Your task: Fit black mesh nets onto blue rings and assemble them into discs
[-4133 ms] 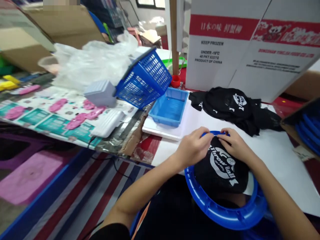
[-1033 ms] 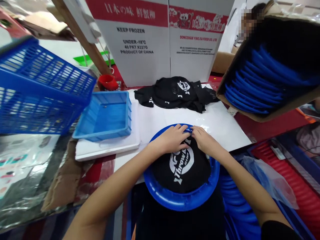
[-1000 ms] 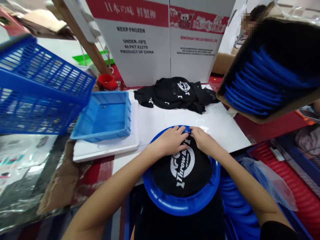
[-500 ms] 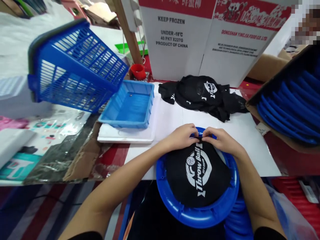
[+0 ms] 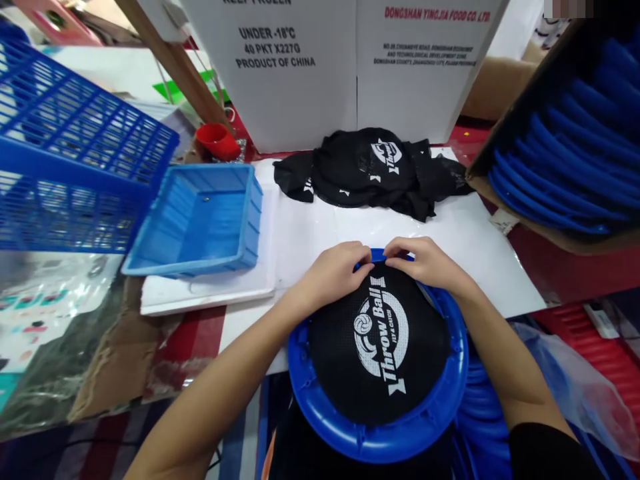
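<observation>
Blue plastic ring (image 5: 375,445) with a black "Throw Ball" mesh panel (image 5: 380,347) across it is at the near side of the table (image 5: 560,267), far rim over the white sheet (image 5: 340,233), near part over the person's lap. Big white carton (image 5: 325,100) stands at the back, and an open cardboard box (image 5: 590,243) full of stacked blue rings (image 5: 565,167) leans in on the right. Tilted blue basket (image 5: 85,155) on the left, rumpled black mesh pile (image 5: 360,167) right in front of the carton, shallow blue tray (image 5: 250,223) beside the basket. Both hands, left (image 5: 337,270) and right (image 5: 427,263), are just apart on the ring's far rim, fingers pinched closed there; can't tell if they've got fabric too. Little red cup (image 5: 219,142) behind the tray.
</observation>
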Demonstrator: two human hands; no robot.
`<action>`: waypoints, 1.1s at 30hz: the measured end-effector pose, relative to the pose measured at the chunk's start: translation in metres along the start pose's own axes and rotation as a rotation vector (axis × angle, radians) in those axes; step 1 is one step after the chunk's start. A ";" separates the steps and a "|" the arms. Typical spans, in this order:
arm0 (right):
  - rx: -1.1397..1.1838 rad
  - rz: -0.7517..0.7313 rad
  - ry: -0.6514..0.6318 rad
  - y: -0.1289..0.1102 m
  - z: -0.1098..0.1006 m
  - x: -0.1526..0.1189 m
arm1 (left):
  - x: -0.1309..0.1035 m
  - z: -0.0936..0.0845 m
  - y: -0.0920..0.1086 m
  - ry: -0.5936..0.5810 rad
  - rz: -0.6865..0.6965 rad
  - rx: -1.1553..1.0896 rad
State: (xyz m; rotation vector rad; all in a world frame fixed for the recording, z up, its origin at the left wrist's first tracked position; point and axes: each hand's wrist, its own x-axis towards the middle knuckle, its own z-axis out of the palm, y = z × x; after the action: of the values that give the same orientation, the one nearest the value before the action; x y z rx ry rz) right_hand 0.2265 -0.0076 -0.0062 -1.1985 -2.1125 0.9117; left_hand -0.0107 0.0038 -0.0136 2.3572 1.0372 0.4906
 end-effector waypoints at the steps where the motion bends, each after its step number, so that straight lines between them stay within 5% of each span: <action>1: 0.008 0.010 -0.001 0.000 0.000 0.001 | 0.000 0.001 0.001 0.024 0.004 0.006; 20: -0.063 0.014 0.069 0.000 0.006 0.001 | 0.018 0.011 -0.001 0.061 -0.169 -0.414; 33: -0.185 -0.040 0.041 0.005 0.012 0.000 | 0.016 0.012 0.002 -0.008 -0.007 -0.096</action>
State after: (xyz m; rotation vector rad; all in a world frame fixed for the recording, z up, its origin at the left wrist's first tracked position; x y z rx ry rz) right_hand 0.2196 -0.0092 -0.0175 -1.2495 -2.2182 0.6802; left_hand 0.0068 0.0113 -0.0206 2.2686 0.9953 0.5169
